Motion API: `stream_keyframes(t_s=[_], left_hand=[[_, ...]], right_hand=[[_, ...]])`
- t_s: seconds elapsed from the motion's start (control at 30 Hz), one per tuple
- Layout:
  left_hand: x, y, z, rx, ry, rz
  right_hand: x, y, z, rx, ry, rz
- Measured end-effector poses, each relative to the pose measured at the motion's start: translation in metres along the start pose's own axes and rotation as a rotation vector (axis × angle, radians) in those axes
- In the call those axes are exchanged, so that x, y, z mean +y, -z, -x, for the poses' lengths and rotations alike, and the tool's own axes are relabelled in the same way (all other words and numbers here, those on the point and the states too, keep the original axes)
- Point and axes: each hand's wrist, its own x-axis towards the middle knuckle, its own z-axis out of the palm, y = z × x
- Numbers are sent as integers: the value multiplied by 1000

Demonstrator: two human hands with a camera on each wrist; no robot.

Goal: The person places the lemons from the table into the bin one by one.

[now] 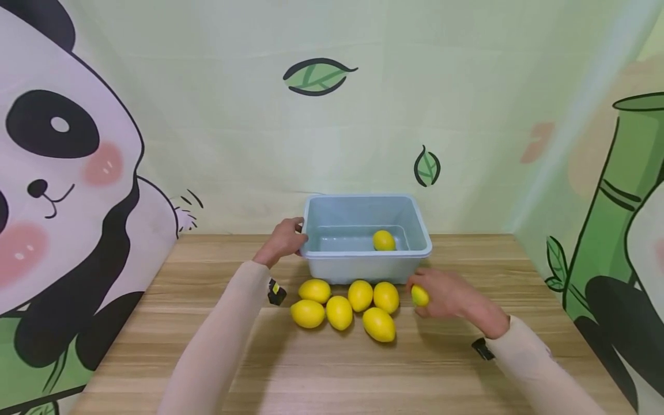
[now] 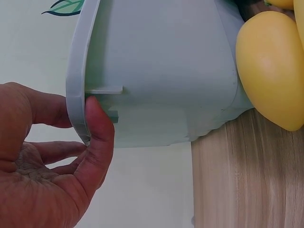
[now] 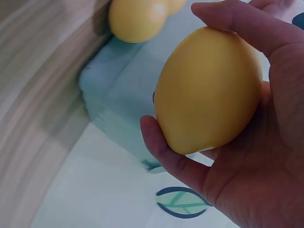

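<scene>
A light blue plastic bin stands at the back of the table, with one lemon inside on the right. My left hand grips the bin's left rim; in the left wrist view, thumb and fingers pinch the rim from both sides. Near the bin's front right corner, my right hand holds a lemon, its fingers and thumb curled round the fruit. Several lemons lie in a loose group on the table just in front of the bin.
The wooden table runs back to a pale green printed wall cloth. A panda picture covers the left side and a bamboo picture the right. A small black device is worn at the left wrist.
</scene>
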Motion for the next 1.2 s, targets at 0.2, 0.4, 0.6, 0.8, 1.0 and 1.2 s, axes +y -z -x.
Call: stream_keyframes(t_s=[0.2,0.4,0.6,0.8,1.0,1.2], left_hand=[[0,0,0,3,-2,0],[1,-1,0,4,-5,-1],[-1,-1,0,-1,-22,3],[-3,-1,-1,12,-29,8],[-4,0,-2,17,-27,3],[-4,0,-2,5,-29,9]], right_hand=[[-12,15,2,64,48,29],[-22,32,2,107,68,57],[-27,48,-1,165,60,67],[-28,61,-10,234,41,44],[-31,75,-18,260,50,26],[-31,86,-27,247,18,12]])
